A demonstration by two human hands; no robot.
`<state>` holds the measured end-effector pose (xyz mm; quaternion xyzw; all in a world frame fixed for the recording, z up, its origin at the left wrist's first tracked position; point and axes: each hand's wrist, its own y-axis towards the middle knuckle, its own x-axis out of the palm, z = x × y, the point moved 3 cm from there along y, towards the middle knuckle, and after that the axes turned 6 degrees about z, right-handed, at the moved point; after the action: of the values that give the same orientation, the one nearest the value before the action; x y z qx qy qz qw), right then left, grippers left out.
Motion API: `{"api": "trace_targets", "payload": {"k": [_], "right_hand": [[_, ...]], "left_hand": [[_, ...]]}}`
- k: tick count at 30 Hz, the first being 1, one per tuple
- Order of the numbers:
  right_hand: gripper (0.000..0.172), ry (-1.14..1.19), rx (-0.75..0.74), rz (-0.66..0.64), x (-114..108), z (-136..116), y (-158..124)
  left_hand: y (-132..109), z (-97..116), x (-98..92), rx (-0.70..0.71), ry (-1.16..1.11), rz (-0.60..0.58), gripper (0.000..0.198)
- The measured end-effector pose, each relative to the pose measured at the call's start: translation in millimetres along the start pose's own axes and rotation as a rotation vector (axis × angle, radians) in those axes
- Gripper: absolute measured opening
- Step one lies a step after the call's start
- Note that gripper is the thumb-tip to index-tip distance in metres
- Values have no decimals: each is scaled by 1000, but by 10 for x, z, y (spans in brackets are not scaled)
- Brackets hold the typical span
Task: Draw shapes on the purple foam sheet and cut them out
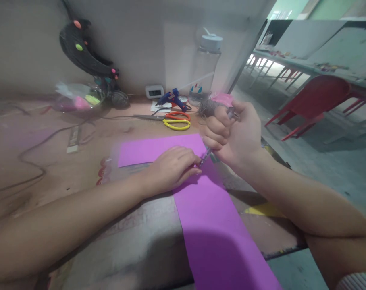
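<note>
Right hand (236, 131) grips a tool (206, 155), apparently working the sheet (211, 215) below; left hand (174, 168), its pinch unclear, should probably steady the sheet next.

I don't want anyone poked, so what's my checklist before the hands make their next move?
1. Right hand has a firm hold: ok, its fingers are curled around the slim tool.
2. Purple sheet held down: ok, the left hand rests on it.
3. Left fingers clear of the tool's lower end: not ok, they're right at it.
4. Scissors out of the way: ok, they lie beyond the sheet.
5. Glue gun cool: cannot tell.
</note>
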<state>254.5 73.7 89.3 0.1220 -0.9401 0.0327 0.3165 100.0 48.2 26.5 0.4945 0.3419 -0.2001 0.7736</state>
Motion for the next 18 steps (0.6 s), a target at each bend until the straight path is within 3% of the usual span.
{"api": "trace_targets", "payload": {"k": [7, 18], "right_hand": [[53, 5, 2, -30, -2, -1, -8], [52, -11, 11, 42, -13, -7, -12]], "left_hand": [[-2, 0, -6, 5, -9, -1, 39], [3, 0, 1, -14, -16, -26, 39]]}}
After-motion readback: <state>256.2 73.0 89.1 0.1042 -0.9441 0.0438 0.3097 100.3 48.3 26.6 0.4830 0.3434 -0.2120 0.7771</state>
